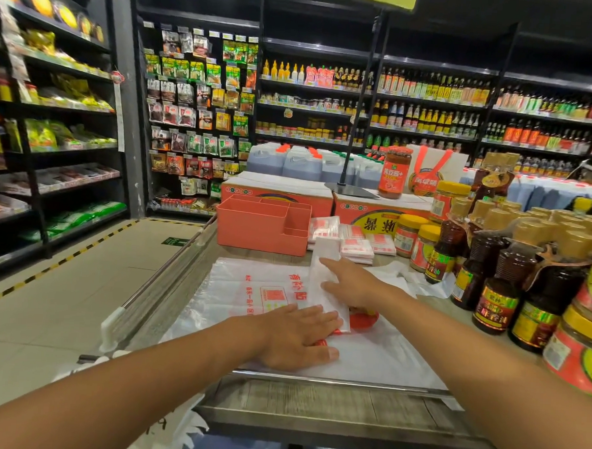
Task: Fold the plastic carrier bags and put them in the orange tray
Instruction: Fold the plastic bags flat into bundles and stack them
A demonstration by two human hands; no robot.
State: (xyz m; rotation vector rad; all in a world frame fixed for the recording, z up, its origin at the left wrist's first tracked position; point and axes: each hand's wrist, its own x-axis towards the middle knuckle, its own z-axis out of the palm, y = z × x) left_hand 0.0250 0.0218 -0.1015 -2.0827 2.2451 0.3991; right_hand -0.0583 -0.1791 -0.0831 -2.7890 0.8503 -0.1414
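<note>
A white plastic carrier bag [327,260], folded into a narrow strip, lies on a pile of flat white bags with red print [250,290] on the counter. My left hand [299,337] presses flat on the strip's near end, fingers straight. My right hand [350,282] lies flat on the strip's middle, fingers extended toward the left. The orange tray [263,227] with several compartments stands behind the bags. Folded bags [352,239] are stacked to the right of the tray.
Brown sauce bottles [497,283] and yellow-lidded jars [420,241] crowd the counter's right side. Orange cartons [279,192] and a sign stand [349,186] sit behind the tray. A metal rail [341,381] edges the counter in front. Store shelves line the back and left.
</note>
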